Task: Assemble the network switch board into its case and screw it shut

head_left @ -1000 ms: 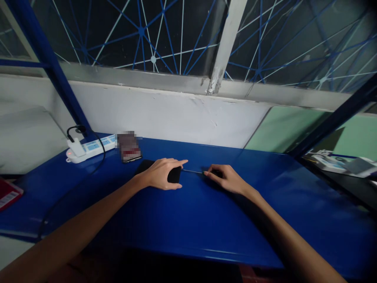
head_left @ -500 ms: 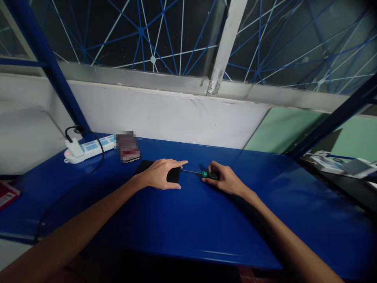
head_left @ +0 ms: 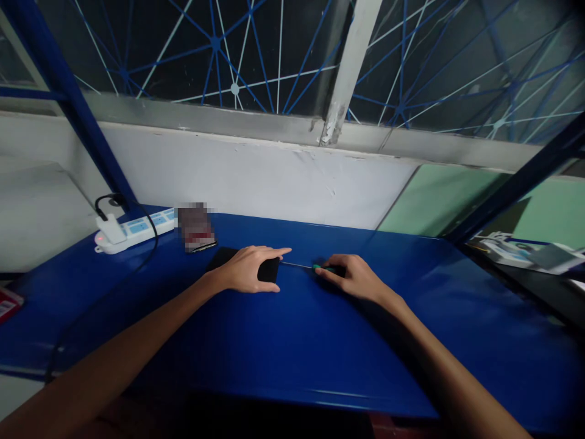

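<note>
My left hand (head_left: 249, 269) lies over a flat black rectangular object (head_left: 269, 271) on the table, with the thumb along its near side and the fingers along the far side. Its palm hides part of the object. In my right hand (head_left: 357, 275) is a screwdriver (head_left: 337, 270) with a green and black handle, pinched between thumb and fingers near the green collar. The thin metal shaft lies almost level and points left. Its tip reaches the black object's right edge; whether it goes in I cannot tell.
On the blue table (head_left: 274, 341), a white power strip (head_left: 146, 227) with a plugged-in adapter and black cable stands at the back left. Beside it lies a blurred dark item (head_left: 196, 228). A red item (head_left: 9, 303) sits at the left edge, papers (head_left: 525, 251) at the right.
My right thumb and fingers have shifted on the screwdriver handle and now cover more of the green collar. My left hand and the black object stay together; the view has moved slightly.
</note>
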{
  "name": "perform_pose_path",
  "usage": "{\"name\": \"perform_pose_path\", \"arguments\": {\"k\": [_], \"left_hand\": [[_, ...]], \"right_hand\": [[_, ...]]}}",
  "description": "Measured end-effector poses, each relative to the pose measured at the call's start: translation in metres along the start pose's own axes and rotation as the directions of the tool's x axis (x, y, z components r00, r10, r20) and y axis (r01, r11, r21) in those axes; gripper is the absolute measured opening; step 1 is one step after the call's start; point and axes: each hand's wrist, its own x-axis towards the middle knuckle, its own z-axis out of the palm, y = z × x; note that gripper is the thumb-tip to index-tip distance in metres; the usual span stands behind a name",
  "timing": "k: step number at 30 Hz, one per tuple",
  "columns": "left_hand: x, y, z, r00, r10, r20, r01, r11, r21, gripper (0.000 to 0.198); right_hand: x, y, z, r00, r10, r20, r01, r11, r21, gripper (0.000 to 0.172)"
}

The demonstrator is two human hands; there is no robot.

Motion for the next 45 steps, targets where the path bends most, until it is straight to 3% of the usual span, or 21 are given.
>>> {"name": "perform_pose_path", "arguments": {"k": [7,12,17,24,36,45], "left_hand": [[0.0,-0.002,0.004,0.999,0.027,-0.028,-0.026,0.999,0.043,0.083],[0.0,0.001,0.006,0.998,0.051,-0.046,-0.048,0.997,0.067,0.083],[0.001,0.003,0.006,0.997,0.057,-0.054,-0.052,0.994,0.091,0.085],[0.001,0.001,0.007,0.998,0.044,-0.05,-0.04,0.996,0.077,0.086],[0.001,0.003,0.007,0.998,0.039,-0.045,-0.034,0.994,0.101,0.085],[0.001,0.0,0.008,0.997,0.044,-0.058,-0.037,0.993,0.116,0.085]], "right_hand": [[0.001,0.003,0.008,0.999,-0.023,-0.042,0.021,0.998,-0.059,0.032],[0.001,0.002,0.013,1.0,0.008,-0.021,-0.008,1.0,0.007,0.032],[-0.001,-0.006,0.01,0.998,0.009,-0.054,-0.008,1.0,0.01,0.032],[0.0,-0.004,0.004,0.999,-0.048,-0.014,0.048,0.999,-0.023,0.029],[-0.001,-0.002,0.014,0.995,-0.01,-0.094,0.0,0.994,-0.11,0.023],[-0.002,-0.007,0.01,0.996,-0.053,-0.077,0.044,0.992,-0.118,0.031]]}}
